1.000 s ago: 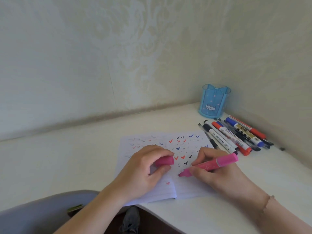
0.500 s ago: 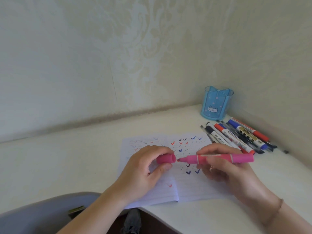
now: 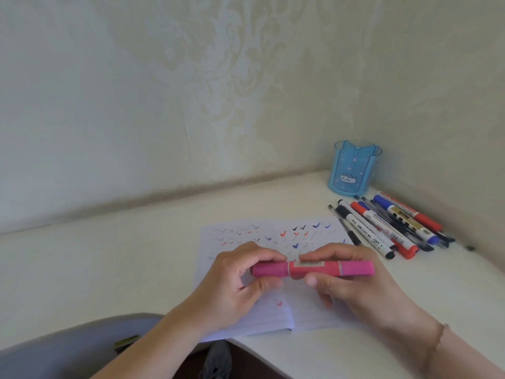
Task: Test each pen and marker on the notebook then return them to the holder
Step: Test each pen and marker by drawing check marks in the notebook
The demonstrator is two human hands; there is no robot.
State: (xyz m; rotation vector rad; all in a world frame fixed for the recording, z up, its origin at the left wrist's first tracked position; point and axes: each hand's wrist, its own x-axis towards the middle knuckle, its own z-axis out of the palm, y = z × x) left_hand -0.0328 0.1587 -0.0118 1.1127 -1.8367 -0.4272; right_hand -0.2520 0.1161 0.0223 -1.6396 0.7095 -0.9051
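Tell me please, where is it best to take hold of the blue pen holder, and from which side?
Grip the blue pen holder round its upright side wall, coming from its front left, probably. It stands upright in the corner, with walls close behind and to its right, and the loose pens and markers lie in front of it towards the right. Its top is open, so avoid pinching the thin rim.

Home study corner: damask wallpaper (image 3: pixel 218 77), white desk (image 3: pixel 109 269), cat-print holder (image 3: pixel 352 170), notebook (image 3: pixel 246 321), loose pens (image 3: pixel 388 228).
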